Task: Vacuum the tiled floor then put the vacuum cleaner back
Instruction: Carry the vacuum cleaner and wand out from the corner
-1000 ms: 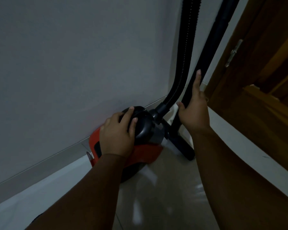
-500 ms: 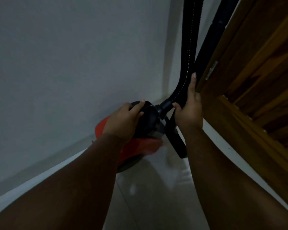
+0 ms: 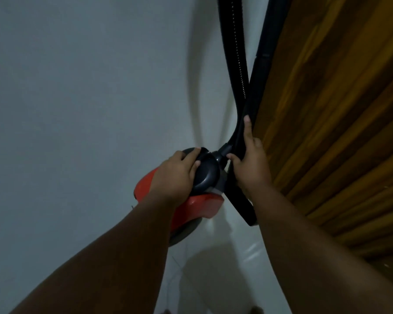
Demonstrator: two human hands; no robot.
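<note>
The red vacuum cleaner [image 3: 199,206] stands on the pale tiled floor [image 3: 225,268] against the wall. My left hand [image 3: 176,175] grips its dark rounded top [image 3: 205,175]. A ribbed black hose [image 3: 235,53] rises from the top's front. The black wand [image 3: 259,71] stands upright beside the hose, its floor head [image 3: 246,207] resting on the tiles. My right hand [image 3: 251,164] is wrapped around the lower wand, index finger stretched up along it.
A grey-white wall [image 3: 77,98] fills the left side. A brown wooden door [image 3: 338,121] stands close on the right, right behind the wand. The vacuum sits in the narrow corner between them.
The view has moved closer to the corner and the door now fills the right side. My left hand slid forward on the vacuum's top; my right hand stays on the wand.
</note>
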